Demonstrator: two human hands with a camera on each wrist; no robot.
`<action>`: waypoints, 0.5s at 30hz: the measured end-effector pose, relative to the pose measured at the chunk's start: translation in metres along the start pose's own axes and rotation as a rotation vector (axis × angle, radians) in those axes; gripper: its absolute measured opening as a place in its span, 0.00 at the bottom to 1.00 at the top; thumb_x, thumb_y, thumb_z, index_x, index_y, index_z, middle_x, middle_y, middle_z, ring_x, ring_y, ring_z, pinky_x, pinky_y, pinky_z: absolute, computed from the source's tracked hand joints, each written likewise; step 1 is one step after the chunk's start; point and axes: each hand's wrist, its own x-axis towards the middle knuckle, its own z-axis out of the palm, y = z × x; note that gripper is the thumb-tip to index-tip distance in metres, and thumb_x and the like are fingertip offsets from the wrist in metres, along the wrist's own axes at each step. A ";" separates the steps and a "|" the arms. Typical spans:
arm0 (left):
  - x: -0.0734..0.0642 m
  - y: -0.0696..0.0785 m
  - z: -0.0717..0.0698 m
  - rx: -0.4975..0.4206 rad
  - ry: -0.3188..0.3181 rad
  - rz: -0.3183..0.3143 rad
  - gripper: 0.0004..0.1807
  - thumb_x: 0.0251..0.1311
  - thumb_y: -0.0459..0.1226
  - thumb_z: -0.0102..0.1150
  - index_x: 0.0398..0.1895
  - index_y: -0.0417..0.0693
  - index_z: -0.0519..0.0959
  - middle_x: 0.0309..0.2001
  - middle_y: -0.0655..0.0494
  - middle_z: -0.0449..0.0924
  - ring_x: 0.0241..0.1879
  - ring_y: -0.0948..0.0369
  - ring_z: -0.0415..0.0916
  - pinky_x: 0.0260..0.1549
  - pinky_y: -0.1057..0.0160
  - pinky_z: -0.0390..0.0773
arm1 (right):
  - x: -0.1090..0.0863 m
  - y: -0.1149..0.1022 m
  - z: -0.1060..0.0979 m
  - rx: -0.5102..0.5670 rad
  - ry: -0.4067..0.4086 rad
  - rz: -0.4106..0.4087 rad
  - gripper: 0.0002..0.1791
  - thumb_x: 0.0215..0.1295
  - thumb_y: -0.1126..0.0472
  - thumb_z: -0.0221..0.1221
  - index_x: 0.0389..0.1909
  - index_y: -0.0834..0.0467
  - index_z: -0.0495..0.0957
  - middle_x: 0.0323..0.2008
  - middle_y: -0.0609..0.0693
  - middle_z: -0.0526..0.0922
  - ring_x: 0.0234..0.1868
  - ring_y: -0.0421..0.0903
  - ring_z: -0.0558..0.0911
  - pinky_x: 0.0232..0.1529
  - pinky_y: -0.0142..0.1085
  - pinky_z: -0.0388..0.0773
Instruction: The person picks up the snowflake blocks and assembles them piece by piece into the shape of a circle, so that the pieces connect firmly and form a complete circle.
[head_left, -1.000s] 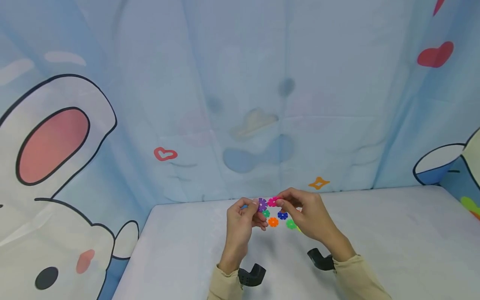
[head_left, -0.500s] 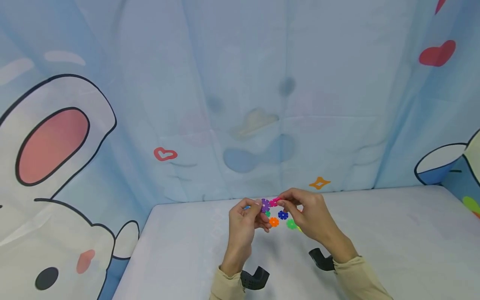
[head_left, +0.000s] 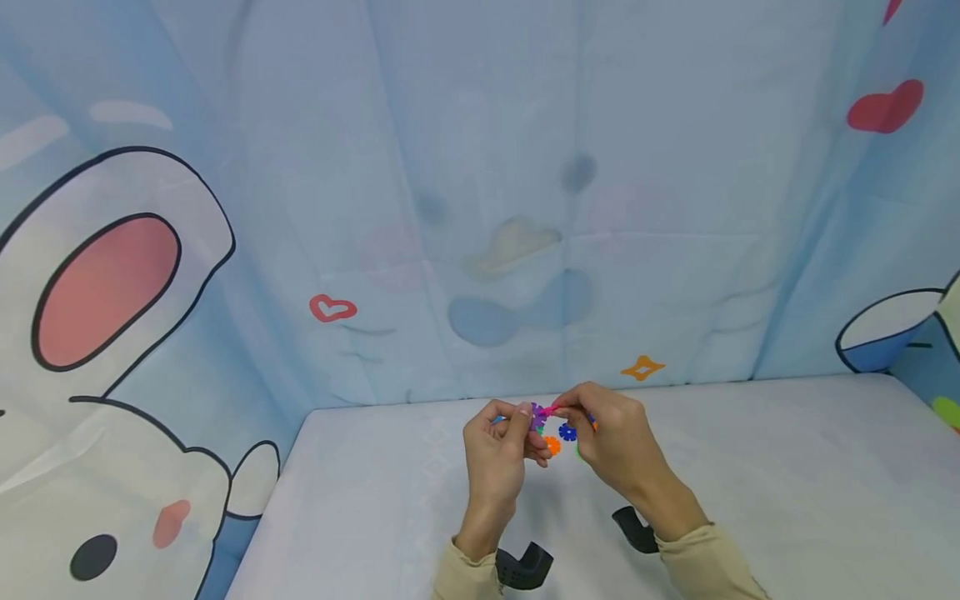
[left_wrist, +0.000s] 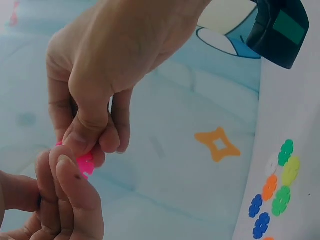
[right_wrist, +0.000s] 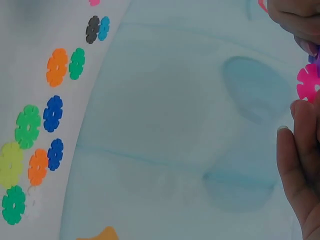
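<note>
Pink disc [right_wrist: 304,80] between fingers [right_wrist: 303,122]: smooth plastic. Loose discs [right_wrist: 22,126] past fingers: matt plastic. Backdrop [head_left: 675,167] behind fingers: creased cloth. Sleeves [head_left: 708,562] below fingers: matt cloth. Wrist mounts [head_left: 525,568]: matt plastic.

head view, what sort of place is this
Perhaps a children's play corner, or a setup dressed like one: a cartoon-printed blue curtain hangs behind a white table, where colourful notched discs lie.

Notched pink disc [head_left: 550,411] held up nearly edge-on in head view, overlapping the notched purple disc [head_left: 537,420] — can't tell if slotted.
</note>
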 end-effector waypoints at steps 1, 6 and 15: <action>0.000 -0.001 0.001 -0.003 -0.003 0.000 0.13 0.74 0.36 0.63 0.35 0.33 0.76 0.20 0.47 0.83 0.16 0.63 0.82 0.19 0.65 0.86 | 0.000 0.000 0.000 -0.007 0.005 -0.004 0.18 0.46 0.82 0.75 0.33 0.62 0.83 0.29 0.51 0.86 0.22 0.37 0.78 0.25 0.25 0.80; 0.000 -0.003 0.003 -0.021 -0.013 -0.014 0.13 0.74 0.35 0.63 0.35 0.33 0.77 0.21 0.39 0.83 0.16 0.63 0.82 0.19 0.64 0.86 | -0.001 0.000 0.002 -0.037 0.032 -0.011 0.20 0.43 0.84 0.75 0.32 0.61 0.81 0.28 0.51 0.85 0.21 0.38 0.78 0.23 0.28 0.80; 0.002 -0.006 -0.001 -0.039 -0.021 -0.051 0.12 0.75 0.34 0.61 0.36 0.32 0.77 0.21 0.46 0.84 0.17 0.62 0.83 0.21 0.64 0.87 | -0.003 -0.003 0.009 -0.019 0.045 -0.004 0.17 0.48 0.85 0.70 0.29 0.62 0.81 0.26 0.50 0.84 0.22 0.39 0.81 0.23 0.26 0.80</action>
